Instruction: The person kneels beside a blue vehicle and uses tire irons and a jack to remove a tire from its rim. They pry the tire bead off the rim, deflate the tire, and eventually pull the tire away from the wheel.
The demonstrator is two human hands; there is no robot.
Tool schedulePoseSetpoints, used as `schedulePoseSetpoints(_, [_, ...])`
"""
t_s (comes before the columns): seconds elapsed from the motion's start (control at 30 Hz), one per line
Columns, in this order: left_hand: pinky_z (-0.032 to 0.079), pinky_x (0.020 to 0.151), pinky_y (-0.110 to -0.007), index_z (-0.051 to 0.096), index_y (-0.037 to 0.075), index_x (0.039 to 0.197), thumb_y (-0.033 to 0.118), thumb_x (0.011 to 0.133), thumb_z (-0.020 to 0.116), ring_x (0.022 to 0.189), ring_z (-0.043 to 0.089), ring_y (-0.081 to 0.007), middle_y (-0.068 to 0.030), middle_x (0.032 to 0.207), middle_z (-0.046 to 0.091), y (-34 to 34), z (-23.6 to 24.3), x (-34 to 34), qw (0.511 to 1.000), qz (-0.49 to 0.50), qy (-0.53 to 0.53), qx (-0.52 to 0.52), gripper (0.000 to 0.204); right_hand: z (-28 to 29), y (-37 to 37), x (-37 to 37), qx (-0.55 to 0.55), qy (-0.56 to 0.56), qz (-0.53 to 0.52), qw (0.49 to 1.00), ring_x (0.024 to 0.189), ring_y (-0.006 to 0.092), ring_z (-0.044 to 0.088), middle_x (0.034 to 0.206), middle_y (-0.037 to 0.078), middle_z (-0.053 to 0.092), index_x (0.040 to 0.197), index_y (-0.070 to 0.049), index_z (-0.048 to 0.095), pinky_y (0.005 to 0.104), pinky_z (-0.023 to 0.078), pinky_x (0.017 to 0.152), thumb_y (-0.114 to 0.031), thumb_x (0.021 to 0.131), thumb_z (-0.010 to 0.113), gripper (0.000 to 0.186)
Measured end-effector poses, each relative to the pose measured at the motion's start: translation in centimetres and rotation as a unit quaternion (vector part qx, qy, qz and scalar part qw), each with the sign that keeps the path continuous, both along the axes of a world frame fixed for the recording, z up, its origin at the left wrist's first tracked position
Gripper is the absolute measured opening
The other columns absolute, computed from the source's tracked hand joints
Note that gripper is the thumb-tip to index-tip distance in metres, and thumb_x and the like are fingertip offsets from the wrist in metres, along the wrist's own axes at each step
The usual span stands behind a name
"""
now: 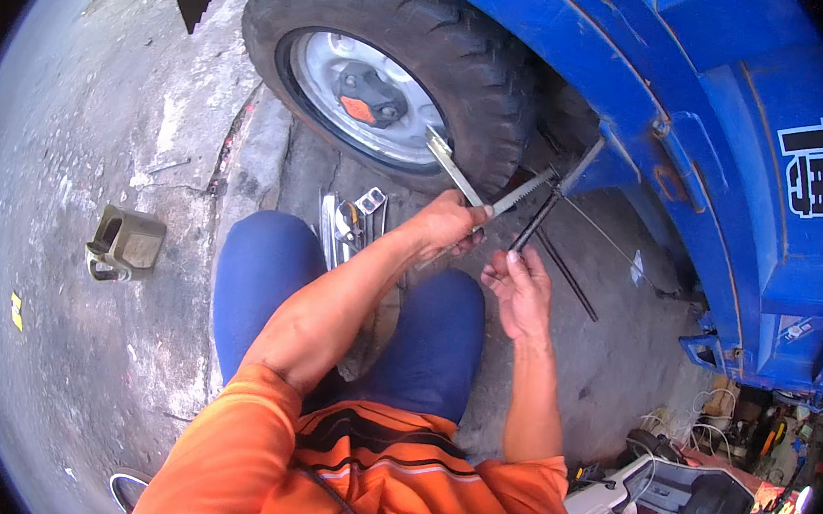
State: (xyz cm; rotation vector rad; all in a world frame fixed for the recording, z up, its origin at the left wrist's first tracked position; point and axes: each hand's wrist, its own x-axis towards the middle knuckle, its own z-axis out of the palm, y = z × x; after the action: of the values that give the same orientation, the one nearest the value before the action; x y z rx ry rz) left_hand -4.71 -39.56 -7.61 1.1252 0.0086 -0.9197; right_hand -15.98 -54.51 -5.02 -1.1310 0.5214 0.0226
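My left hand (pixel 448 226) is closed around flat metal bars beside the lower edge of a wheel (pixel 504 99). One light metal bar (pixel 454 168) slants up toward the rim; a toothed metal bar (pixel 525 191) runs right to the blue vehicle's underside. My right hand (pixel 521 286) pinches the lower end of a short black rod (pixel 535 223), whose upper end meets the tip of the toothed bar. Behind it a longer thin black rod (pixel 569 278) slopes down to the right. How the bars join inside my left hand is hidden.
The blue vehicle body (pixel 731 187) overhangs at the upper right. A silver metal assembly (pixel 340 229) lies on the concrete floor by my left knee. To the left stands a cut-open plastic can (pixel 129 242). A white machine (pixel 644 507) and loose clutter fill the lower right.
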Motion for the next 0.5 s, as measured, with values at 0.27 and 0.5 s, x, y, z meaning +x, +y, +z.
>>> schedulePoseSetpoints(0.27, [0.040,0.039,-0.031,0.055,0.001,0.084,0.026,0.092,0.059,0.047,0.047,-0.0129,-0.0054,0.064,0.054,0.0,0.0,0.7,1.000,-0.011,-0.003,-0.006,0.027,9.1,-15.4,1.8,-0.240,0.027,-0.174,0.955,0.053,0.0111,0.048,0.070,0.005,0.057,0.084,-0.007,0.058,0.0256,0.038,0.046,-0.029,0.094,0.056,0.024])
schedulePoseSetpoints(0.5, [0.040,0.038,-0.030,0.055,0.001,0.084,0.026,0.092,0.059,0.047,0.048,-0.0134,-0.0059,0.064,0.055,0.3,0.7,0.8,1.000,0.009,0.004,-0.018,0.026,2.6,-9.1,0.0,-0.333,0.125,-0.093,0.930,0.051,0.0121,0.050,0.066,0.005,0.057,0.082,-0.004,0.061,0.0273,0.040,0.047,-0.029,0.091,0.060,0.026])
